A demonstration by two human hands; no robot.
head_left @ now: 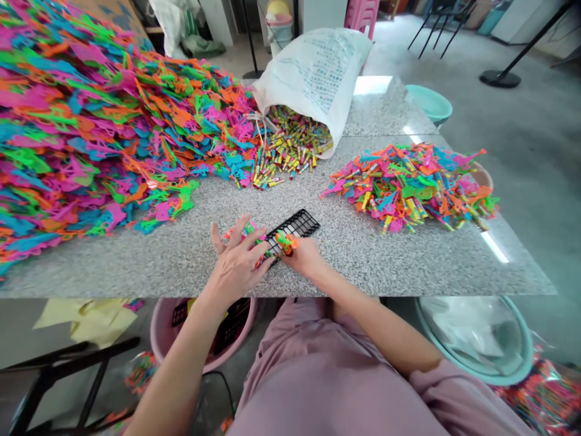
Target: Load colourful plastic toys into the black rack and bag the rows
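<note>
A small black grid rack point(305, 223) lies slantwise on the speckled grey table, with white showing under its middle. My left hand point(236, 263) is at the rack's left end, fingers spread over several small coloured plastic pieces point(249, 229). Closed at the rack's near edge, my right hand point(305, 257) grips a few orange and green plastic pieces point(287, 242). The fingers hide part of the rack and the exact shape of the held pieces.
A large heap of bright plastic pieces point(113, 133) covers the table's left. Yellow-and-red small tubes point(290, 145) spill from a white sack point(313, 66). A mixed pile point(408, 188) lies right. Below the edge stand a pink tub point(158, 330) and a green basin point(524, 339).
</note>
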